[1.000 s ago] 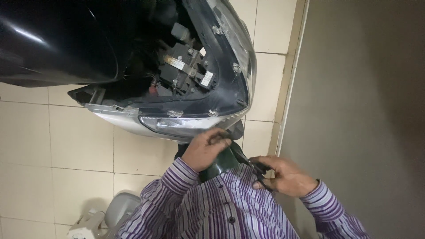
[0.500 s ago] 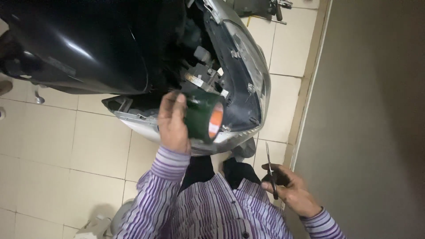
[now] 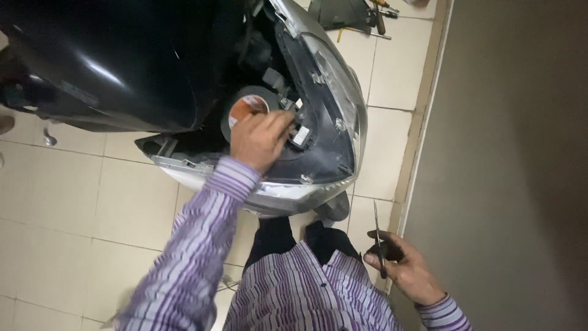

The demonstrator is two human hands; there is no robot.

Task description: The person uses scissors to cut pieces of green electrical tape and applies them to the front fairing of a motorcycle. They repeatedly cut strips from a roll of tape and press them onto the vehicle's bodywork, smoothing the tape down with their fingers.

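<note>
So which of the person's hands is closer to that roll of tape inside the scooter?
The left hand: it is on the tape roll inside the scooter's open front. The right hand is far below, holding scissors.

Round orange-white label (image 3: 247, 105) on tape roll core, inside scooter front; small white tag (image 3: 301, 135) beside.

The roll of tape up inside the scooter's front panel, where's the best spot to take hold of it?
Grip the roll of tape by its outer rim, coming from below, as the left hand does. It stands on edge with its flat face and core toward the camera, wedged between the black body panel and the headlight housing, so only the lower rim looks reachable.
</note>
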